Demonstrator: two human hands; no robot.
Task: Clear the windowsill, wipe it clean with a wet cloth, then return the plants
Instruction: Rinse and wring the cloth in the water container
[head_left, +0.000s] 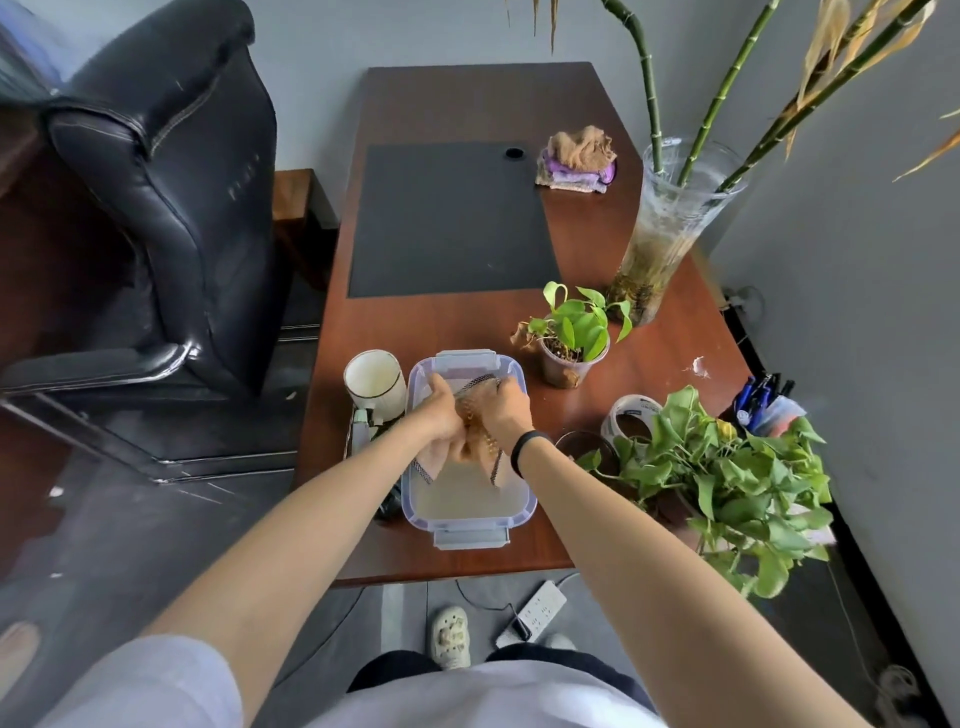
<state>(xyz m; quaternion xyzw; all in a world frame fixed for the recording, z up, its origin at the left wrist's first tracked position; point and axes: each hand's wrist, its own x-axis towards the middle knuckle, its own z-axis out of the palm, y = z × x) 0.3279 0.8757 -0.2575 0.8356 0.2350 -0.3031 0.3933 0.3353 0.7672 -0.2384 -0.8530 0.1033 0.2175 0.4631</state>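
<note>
A grey-walled room held a long desk (467, 322) of smooth reddish-brown wood, seen from above by a standing person. To its left stood a bulky black leather chair (156, 208) with glossy padded arms. A flat black rectangular mat (452, 218) covered the desk's far middle.

At the near right edge spread a bushy green trailing plant (737, 483). Further back on the right stood a tall clear glass vase (670, 228) holding jointed bamboo stalks in murky water. Near the front edge sat a clear rectangular plastic container (470, 532) with clip latches, holding cloudy water. Just behind it to the right was a small potted plant (571, 343) in a translucent cup, and to its left a white ribbed mug (375, 382). A crumpled pile of brown and purple cloths (576, 158) lay at the far right of the mat.

Over the container, the left hand (441, 410) and right hand (506, 408) met, fingers of both clenched around a wet brown cloth (478, 444) with a dark stitched border, its ends hanging towards the water.
</note>
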